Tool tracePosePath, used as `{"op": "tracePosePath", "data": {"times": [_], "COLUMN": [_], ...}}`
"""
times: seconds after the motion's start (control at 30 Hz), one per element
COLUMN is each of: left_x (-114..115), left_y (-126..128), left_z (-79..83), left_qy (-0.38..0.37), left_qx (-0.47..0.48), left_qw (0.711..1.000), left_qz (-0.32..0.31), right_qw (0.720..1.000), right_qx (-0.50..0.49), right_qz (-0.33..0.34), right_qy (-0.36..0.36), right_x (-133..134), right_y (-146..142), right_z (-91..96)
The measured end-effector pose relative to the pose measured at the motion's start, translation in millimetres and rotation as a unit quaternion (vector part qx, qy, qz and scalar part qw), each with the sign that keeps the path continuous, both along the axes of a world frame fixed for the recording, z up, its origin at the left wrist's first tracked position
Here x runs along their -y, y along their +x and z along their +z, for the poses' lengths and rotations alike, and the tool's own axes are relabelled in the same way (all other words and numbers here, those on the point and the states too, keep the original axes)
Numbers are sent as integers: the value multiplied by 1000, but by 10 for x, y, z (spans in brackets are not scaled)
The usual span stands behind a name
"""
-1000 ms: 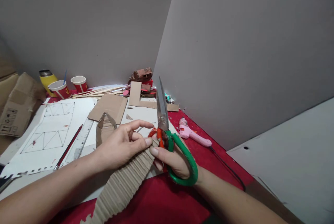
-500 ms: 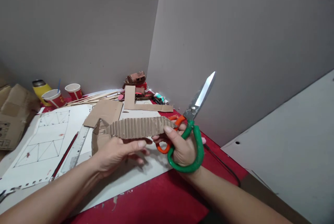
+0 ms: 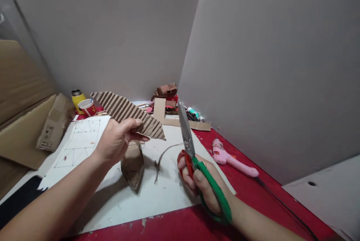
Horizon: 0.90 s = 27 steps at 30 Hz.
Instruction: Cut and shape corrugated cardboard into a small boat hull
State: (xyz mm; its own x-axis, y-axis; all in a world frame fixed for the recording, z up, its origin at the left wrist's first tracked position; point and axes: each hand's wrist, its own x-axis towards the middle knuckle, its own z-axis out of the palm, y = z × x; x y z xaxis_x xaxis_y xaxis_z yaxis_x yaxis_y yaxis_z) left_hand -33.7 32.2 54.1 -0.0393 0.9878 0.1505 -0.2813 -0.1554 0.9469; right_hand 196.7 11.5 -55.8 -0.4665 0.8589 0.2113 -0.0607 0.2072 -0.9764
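Holding a corrugated strip (image 3: 123,111) up off the surface (image 3: 182,226) with the left hand (image 3: 116,141), grip closed around its lower edge near the middle, thumb on the near face and fingers curled behind. Keeping the strip slanted, its blunt end pointing far left and its pointed end dipping right toward the scissors (image 3: 197,158), but staying apart from them. Gripping the scissors in the right hand (image 3: 201,186), fingers closed through the green and orange loops, blades looking shut and pointing up and far. Resting that hand low, at the right edge of the white sheet (image 3: 168,192).

Leaving a thin curled offcut (image 3: 163,154) lying on the sheet between the hands, just beside a small folded cardboard piece (image 3: 133,166) standing under the left hand. Passing a pink glue gun (image 3: 230,160) lying to the right on the red surface, with a cup (image 3: 87,107) and a yellow bottle (image 3: 76,98) far left.

Seemingly pausing between cuts, looking the trimmed strip over. Judging that any further trimming is calling for opening the blades and bringing the strip's edge into their mouth, with the left grip staying clear of the cutting line
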Motion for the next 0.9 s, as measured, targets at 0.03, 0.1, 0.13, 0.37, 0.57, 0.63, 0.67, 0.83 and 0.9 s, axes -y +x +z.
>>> {"op": "tracePosePath", "data": {"times": [0.03, 0.1, 0.13, 0.37, 0.57, 0.63, 0.67, 0.83, 0.9], "left_x": [4, 12, 16, 24, 25, 32, 35, 45, 44], "left_y": [-23, -54, -64, -94, -69, -47, -36, 10, 18], "left_z": [20, 45, 53, 57, 14, 4, -1, -28, -34], "left_qy": [15, 40, 49, 74, 52, 45, 41, 25, 22], "left_qx": [-13, -38, -49, -88, -79, -76, -76, -63, -55], "left_qw": [1000, 998, 997, 993, 994, 994, 994, 996, 996], "left_qz": [6, 17, 18, -16, -58, -67, -70, -63, -64], "right_qw": [1000, 997, 994, 975, 977, 977, 976, 972, 974], "right_qx": [19, 62, 89, 184, 177, 174, 174, 190, 188], "right_qz": [20, 45, 54, 45, 57, 59, 57, 39, 29], "right_qy": [9, 27, 39, 112, 102, 109, 115, 129, 125], "right_x": [-12, -17, -13, 22, 50, 60, 62, 53, 49], "right_y": [-6, -33, -50, -84, -82, -95, -102, -104, -88], "right_z": [5, 37, 58, 104, 74, 92, 103, 106, 66]}}
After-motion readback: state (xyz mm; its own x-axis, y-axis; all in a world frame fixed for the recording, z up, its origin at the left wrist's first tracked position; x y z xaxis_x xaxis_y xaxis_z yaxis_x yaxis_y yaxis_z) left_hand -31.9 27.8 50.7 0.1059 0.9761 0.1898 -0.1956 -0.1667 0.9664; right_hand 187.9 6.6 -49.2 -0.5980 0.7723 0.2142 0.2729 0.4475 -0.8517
